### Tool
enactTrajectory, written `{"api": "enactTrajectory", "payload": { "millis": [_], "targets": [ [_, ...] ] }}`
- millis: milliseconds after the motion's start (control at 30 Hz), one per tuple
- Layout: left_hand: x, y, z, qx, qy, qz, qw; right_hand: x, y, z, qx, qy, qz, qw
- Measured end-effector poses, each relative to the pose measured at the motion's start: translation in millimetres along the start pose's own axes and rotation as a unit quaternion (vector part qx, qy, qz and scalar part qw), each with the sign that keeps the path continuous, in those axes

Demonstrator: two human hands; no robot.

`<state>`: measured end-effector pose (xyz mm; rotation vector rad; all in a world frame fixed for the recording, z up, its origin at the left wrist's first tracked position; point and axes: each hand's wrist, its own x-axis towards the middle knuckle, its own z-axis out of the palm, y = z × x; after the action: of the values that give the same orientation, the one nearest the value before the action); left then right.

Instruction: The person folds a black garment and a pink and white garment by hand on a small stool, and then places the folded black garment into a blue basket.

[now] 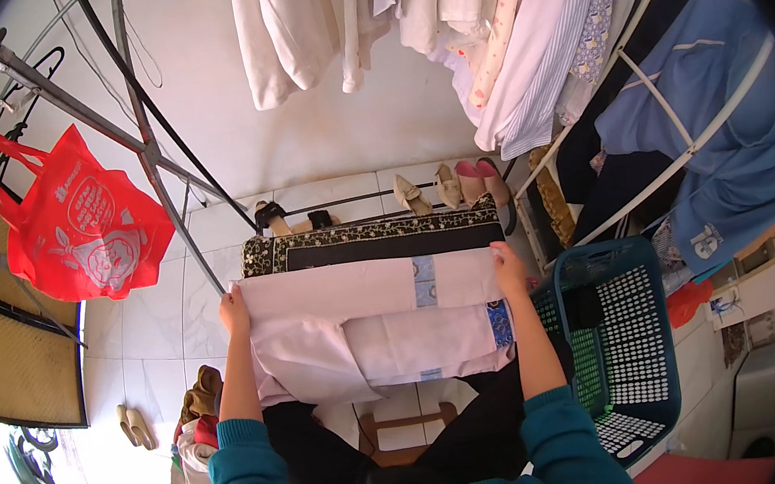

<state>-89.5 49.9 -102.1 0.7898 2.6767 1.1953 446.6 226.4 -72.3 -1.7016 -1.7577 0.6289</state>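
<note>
A pale pink long-sleeved garment [321,292] with blue patterned trim is spread sideways in front of me, over the near part of an ironing surface. My left hand [234,311] pinches its upper left corner. At the upper right corner, my right hand [510,269] grips the cloth edge. One sleeve [434,337], ending in a blue patterned band, lies across the body of the garment. Beyond the garment shows a black cloth with a floral border [388,245], covering the ironing surface. The garment's lower edge hangs towards my lap.
A teal plastic laundry basket [630,329] stands at my right. Piled clothes [199,443] lie at my left. Metal rack bars [148,154] carry a red bag [87,219]. Light garments [419,16] hang ahead; blue clothing [710,112] hangs right. Several shoes [446,189] sit by the wall.
</note>
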Motion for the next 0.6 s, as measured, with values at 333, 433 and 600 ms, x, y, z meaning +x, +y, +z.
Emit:
{"api": "enactTrajectory", "payload": {
  "millis": [333,433,600],
  "targets": [
    [-7.2,17.9,-6.3,0.133,-0.022,0.070,0.988,-12.7,-27.9,8.0,-0.211,0.026,0.051,0.976],
    [-3.2,22.7,-5.1,0.164,0.005,0.072,0.984,-10.9,-33.3,7.6,-0.284,0.059,0.041,0.956],
    [-34.0,75.4,-8.0,0.152,-0.007,0.213,0.965,-20.0,-88.9,40.0,-0.166,0.131,-0.196,0.958]
  ]
}}
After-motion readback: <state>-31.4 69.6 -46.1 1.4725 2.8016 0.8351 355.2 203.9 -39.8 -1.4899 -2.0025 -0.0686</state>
